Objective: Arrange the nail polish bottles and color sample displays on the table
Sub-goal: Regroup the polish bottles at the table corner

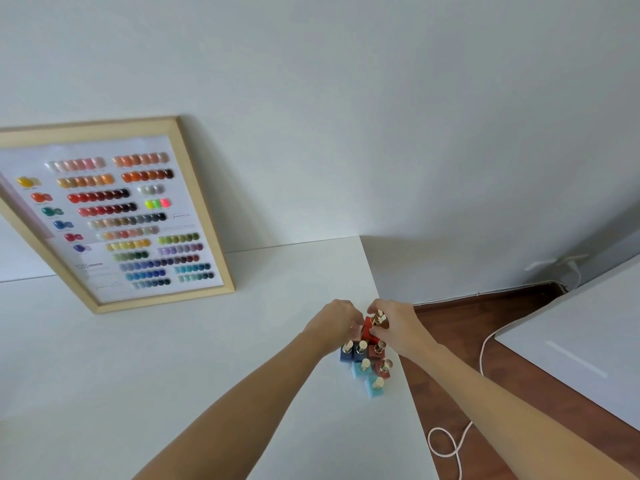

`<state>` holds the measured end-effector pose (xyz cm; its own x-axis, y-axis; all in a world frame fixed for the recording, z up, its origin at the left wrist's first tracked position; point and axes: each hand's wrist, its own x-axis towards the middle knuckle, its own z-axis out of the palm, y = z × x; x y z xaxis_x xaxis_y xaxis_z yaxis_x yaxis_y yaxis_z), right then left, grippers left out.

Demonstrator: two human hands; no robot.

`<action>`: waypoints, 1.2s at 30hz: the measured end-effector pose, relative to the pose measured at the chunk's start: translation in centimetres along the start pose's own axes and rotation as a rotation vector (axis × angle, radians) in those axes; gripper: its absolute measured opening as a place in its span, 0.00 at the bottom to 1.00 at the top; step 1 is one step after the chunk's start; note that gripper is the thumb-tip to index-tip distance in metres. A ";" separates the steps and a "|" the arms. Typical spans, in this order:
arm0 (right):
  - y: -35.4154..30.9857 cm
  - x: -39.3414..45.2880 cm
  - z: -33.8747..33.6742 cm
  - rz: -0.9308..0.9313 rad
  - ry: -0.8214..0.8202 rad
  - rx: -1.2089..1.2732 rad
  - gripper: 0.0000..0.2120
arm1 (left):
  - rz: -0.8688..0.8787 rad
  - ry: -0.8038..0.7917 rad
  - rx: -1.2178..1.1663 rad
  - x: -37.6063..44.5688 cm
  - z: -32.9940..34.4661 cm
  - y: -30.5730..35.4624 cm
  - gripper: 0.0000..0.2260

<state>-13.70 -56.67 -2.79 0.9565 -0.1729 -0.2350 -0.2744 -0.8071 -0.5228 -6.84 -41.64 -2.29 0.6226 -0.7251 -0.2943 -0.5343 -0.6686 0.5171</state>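
A cluster of square nail polish bottles (367, 362) with gold caps stands near the white table's (173, 358) right edge: dark blue, red, dark red and light blue ones. My right hand (394, 323) grips the gold cap of a red bottle (369, 323) at the far end of the cluster. My left hand (334, 322) curls around bottles beside it, a pale pink one showing under its fingers. A wood-framed color sample display (114, 216) leans against the wall at the left.
The table's right edge runs just beside the bottles, with brown wooden floor (460, 341) below. A white cord (450, 441) loops on the floor. Another white surface (581, 341) stands at the right. The white wall is behind.
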 end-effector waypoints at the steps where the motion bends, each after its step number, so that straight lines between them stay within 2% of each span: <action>1: 0.0 0.1 -0.1 -0.005 -0.002 0.000 0.13 | 0.004 0.000 0.015 0.1 0.0 0.0 0.12; 6: 0.4 0.9 -0.6 -0.021 -0.041 -0.031 0.13 | 0.011 0.005 0.064 0.5 -0.3 -0.5 0.12; 12: 0.3 3.1 -1.8 -0.032 -0.061 -0.023 0.15 | -0.001 0.084 0.005 1.5 -2.2 -2.2 0.11; 23: -1.1 12.3 -5.5 -0.081 0.071 0.054 0.15 | -0.088 0.298 -0.122 7.1 -7.9 -5.7 0.10; 36: -0.5 20.6 -4.9 -0.213 0.109 -0.014 0.15 | -0.088 0.341 -0.106 14.7 -7.8 -7.8 0.10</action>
<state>6.62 -62.63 -3.37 0.9979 -0.0570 -0.0300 -0.0642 -0.8394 -0.5397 10.93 -45.85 -4.35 0.8277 -0.5573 -0.0656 -0.4194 -0.6921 0.5874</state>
